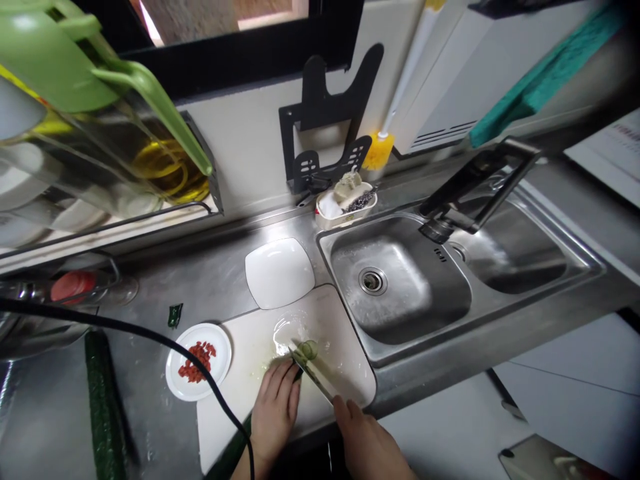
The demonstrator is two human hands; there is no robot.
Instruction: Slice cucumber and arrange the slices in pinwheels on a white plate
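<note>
Head view: left hand (274, 407) pins cucumber (235, 448) on cutting board (345, 320); right hand (367, 443) closed around knife (313, 373) — few slices (309, 349) cut, most uncut.

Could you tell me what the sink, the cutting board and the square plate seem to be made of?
Sink: brushed stainless steel, by its grey sheen and streaked glare. Cutting board: probably white plastic, matte with faint stains. Square plate: likely glazed ceramic, glossy white with soft highlights, though melamine cannot be ruled out.
</note>
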